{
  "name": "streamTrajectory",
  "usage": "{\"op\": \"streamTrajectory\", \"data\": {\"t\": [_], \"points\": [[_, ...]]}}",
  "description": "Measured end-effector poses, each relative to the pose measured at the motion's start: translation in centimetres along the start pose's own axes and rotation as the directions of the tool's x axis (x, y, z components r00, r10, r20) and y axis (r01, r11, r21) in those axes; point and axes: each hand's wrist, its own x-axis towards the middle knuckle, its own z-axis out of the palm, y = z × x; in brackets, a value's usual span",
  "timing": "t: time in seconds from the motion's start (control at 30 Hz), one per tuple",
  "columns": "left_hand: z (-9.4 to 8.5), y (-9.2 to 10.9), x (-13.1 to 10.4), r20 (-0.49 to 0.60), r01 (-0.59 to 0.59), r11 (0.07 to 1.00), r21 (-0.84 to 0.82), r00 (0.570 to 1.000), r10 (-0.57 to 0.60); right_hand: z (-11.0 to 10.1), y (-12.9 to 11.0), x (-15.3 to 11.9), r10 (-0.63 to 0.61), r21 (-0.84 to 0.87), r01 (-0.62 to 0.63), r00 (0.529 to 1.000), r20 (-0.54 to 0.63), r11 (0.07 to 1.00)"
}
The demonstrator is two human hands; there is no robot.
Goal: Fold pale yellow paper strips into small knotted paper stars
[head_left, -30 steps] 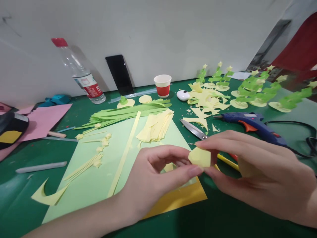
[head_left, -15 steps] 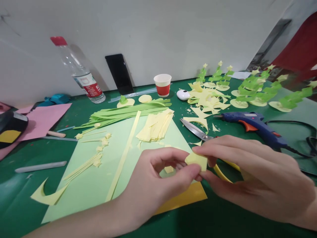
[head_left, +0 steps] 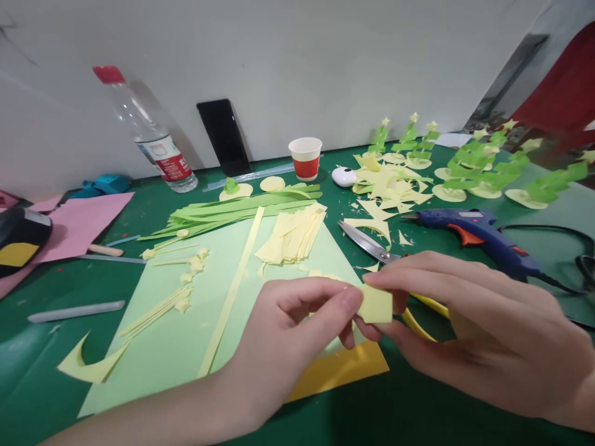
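Between both hands is a small folded piece of pale yellow paper (head_left: 377, 304), flat-faced with several straight edges. My left hand (head_left: 297, 334) pinches its left side between thumb and fingers. On its right side, my right hand (head_left: 483, 337) grips the edge with the thumb below and fingertips above. Behind my right hand lie scissors (head_left: 365, 240), blades open, their yellow handles partly covered. Beneath my left hand is a light green sheet (head_left: 186, 334) bearing a long yellow strip (head_left: 232, 291), a pile of yellow strips (head_left: 292, 235) and small paper stars on thin stems (head_left: 181, 300).
A blue glue gun (head_left: 478, 232) with a black cord lies right. Yellow scraps (head_left: 390, 186) and green paper plants (head_left: 483, 167) stand behind it. A paper cup (head_left: 305, 160), phone (head_left: 224, 136) and bottle (head_left: 162, 155) line the wall. Green strips (head_left: 223, 214) lie left of centre.
My left thumb has drawn back to the left along the paper piece, and more of its face shows. The piece has turned and shifted slightly right; my right hand is nearly still.
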Motion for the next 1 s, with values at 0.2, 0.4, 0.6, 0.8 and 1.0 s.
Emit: {"op": "streamTrajectory", "data": {"t": [0.2, 0.4, 0.6, 0.8, 1.0], "points": [[0.0, 0.2, 0.1, 0.031, 0.027, 0.999, -0.032, 0.999, -0.026, 0.2, 0.2, -0.1, 0.052, 0.140, -0.055, 0.998, 0.029, 0.989], [-0.4, 0.3, 0.0, 0.032, 0.051, 0.997, -0.057, 0.998, -0.050, -0.4, 0.5, 0.1, 0.016, 0.248, -0.043, 0.994, 0.111, 0.968], [-0.2, 0.3, 0.1, 0.040, 0.086, 0.996, -0.026, 0.996, -0.085, -0.9, 0.9, 0.6, -0.066, 0.345, -0.010, 0.976, 0.208, 0.938], [-0.3, 0.4, 0.2, 0.058, 0.022, 0.996, 0.090, 0.998, -0.027, -1.0, 0.6, 0.3, -0.008, 0.162, -0.021, 0.984, 0.177, 0.987], [-0.5, 0.3, -0.1, 0.122, -0.179, 0.963, 0.200, 0.980, 0.157, -1.1, 0.6, 0.0, 0.030, 0.126, -0.050, 0.987, 0.155, 0.991]]}}
